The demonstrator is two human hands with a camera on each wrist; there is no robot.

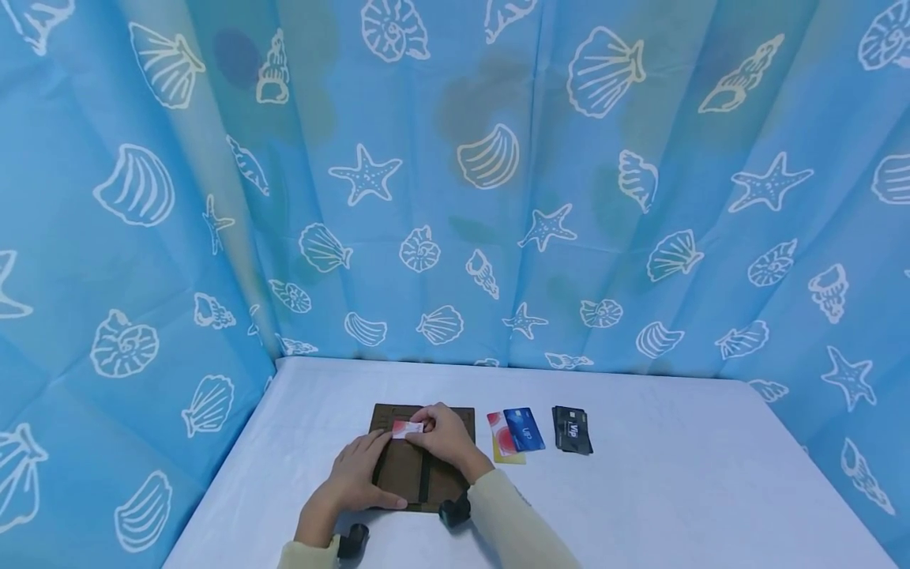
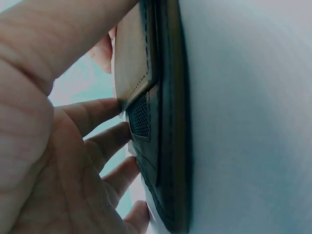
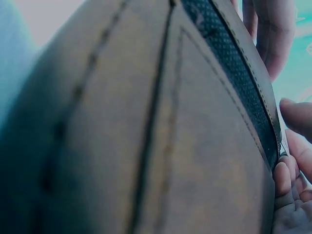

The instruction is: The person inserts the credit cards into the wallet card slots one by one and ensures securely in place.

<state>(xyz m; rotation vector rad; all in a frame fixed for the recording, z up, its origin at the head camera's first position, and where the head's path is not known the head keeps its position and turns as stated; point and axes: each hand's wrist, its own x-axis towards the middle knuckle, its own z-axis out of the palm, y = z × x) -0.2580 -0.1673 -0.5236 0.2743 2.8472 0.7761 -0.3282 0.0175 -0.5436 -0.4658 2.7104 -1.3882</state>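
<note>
Brown on the white desk (image 1: 682, 482), the wallet (image 1: 400, 472) has the left hand (image 1: 358, 472) at its left edge, fingers spread. Over it, the right hand (image 1: 448, 436) pinches a red-and-white card (image 1: 404, 429), seemingly by one end; further right lie coloured cards (image 1: 524, 431), then black cards (image 1: 572, 431).

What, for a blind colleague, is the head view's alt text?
The right hand holds a reddish card over a brown wallet, whose edge the left hand touches. More cards lie beside it on a white table, before a blue curtain.
</note>
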